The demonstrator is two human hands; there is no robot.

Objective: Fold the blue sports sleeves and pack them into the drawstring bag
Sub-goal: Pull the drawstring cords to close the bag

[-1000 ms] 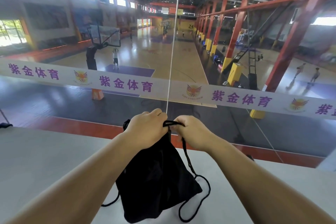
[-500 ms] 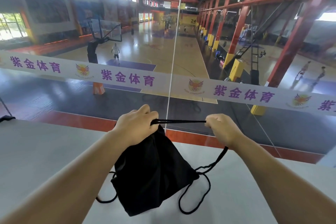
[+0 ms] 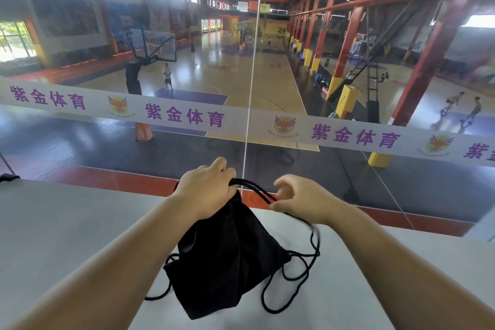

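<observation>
The black drawstring bag (image 3: pixel 225 257) hangs with its bottom resting on the pale table (image 3: pixel 67 236). Its mouth is bunched shut. My left hand (image 3: pixel 206 190) is clenched around the gathered top of the bag. To its right, my right hand (image 3: pixel 302 199) has thumb and fingers apart. The black cord (image 3: pixel 312 238) runs from the bag's top past those fingertips and droops slack in loops down to the table. No blue sports sleeves show anywhere in view.
A glass barrier with a white banner (image 3: pixel 187 115) stands just past the table's far edge, with a basketball hall far below. A small dark item (image 3: pixel 8 177) lies at the table's far left edge.
My right hand pulled the cord taut to the right, then came back toward the bag and loosened its fingers. The cord now hangs slack. My left hand kept its hold on the bag's top.
</observation>
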